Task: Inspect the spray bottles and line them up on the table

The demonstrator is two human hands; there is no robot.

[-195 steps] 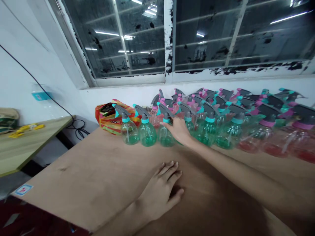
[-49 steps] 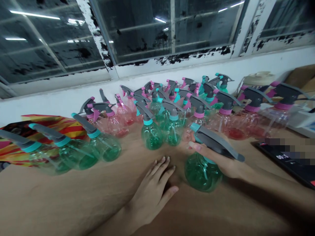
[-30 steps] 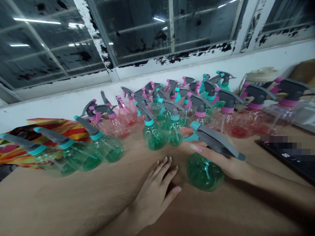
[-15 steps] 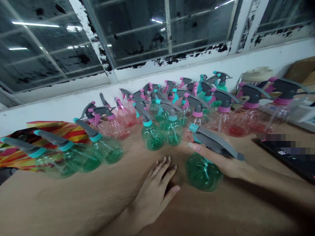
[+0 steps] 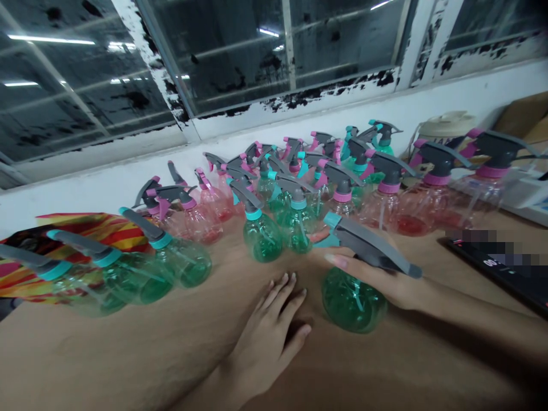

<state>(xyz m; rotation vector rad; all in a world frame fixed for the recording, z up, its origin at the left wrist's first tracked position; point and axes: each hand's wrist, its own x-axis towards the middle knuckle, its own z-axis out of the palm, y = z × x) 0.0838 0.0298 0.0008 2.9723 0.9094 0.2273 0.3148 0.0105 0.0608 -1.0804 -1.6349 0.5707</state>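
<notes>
While left hand point(image 5: 268, 337) lies palm down on counter point(image 5: 128, 354), fingers loosely spread, holding nothing, right hand point(image 5: 396, 283) grips green spray bottle point(image 5: 353, 308) round neck, just right of left fingertips. Body looks about upright; head slants, nozzle point(image 5: 332, 221) far left, lever near right. Two green bottles point(image 5: 262, 240) stand beyond, left.

1 head view, facing forward, down over table point(image 5: 107, 354)
</notes>
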